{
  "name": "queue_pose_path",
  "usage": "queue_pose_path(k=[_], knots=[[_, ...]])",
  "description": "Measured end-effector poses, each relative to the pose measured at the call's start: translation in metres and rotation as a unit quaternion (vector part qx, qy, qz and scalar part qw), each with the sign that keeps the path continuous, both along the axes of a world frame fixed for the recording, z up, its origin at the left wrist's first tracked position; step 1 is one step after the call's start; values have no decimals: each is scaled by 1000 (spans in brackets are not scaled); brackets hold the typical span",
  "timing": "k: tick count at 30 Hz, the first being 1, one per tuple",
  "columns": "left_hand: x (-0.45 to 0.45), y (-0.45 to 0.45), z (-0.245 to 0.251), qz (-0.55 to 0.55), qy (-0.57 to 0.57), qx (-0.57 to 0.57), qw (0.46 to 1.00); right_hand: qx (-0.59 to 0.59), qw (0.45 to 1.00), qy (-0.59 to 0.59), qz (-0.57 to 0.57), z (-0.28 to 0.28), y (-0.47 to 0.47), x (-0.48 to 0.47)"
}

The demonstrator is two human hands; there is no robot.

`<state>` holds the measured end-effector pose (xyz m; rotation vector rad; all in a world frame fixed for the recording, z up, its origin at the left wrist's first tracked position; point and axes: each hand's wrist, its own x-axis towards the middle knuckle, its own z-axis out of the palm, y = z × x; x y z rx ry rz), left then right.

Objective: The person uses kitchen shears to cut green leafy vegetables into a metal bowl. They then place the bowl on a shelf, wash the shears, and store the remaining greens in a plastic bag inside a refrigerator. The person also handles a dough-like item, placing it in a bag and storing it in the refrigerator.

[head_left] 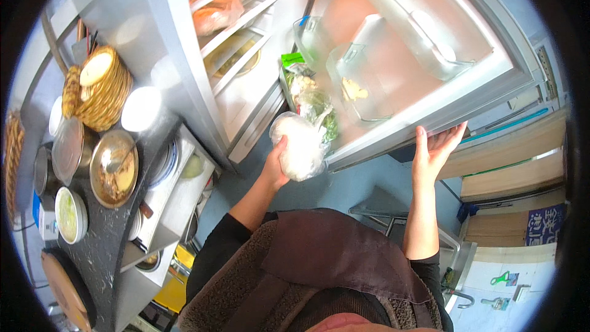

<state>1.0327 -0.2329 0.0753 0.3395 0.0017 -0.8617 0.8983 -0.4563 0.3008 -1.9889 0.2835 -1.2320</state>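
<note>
A white, rounded item in a clear plastic bag [302, 150] is in my left hand [275, 162], its thumb lying over the bag. With my right hand [433, 150] I touch the lower edge of the open refrigerator door [438, 101], fingers spread and nothing held. Behind the bagged item, bagged leafy greens [322, 110] and a green package [292, 59] sit by the door's inner side. A piece of ginger [353, 89] lies in a clear door bin. On the refrigerator shelves are an orange bagged item [219, 17] and a metal bowl [235, 57].
At the left, a dark countertop [99, 240] bears a wicker basket [103, 97], a metal bowl with food and a spoon [114, 168], a white bowl [71, 215] and a round board [67, 288]. Shelves with dishes stand under it. A metal-framed stool [385, 207] is at the right.
</note>
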Motion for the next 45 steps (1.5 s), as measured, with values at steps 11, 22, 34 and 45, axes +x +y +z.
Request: queue_pose_path(k=[11, 22, 34, 45], knots=[[135, -32, 136, 133, -179, -64, 973, 9, 1000, 5, 10, -4, 1, -1], [285, -156, 154, -59, -239, 159, 956, 3, 1000, 7, 5, -6, 7, -3], [174, -86, 142, 261, -482, 408, 730, -1, 996, 22, 81, 1, 36, -14], [-16, 91, -51, -85, -459, 434, 771, -139, 952, 92, 255, 3, 101, 9]])
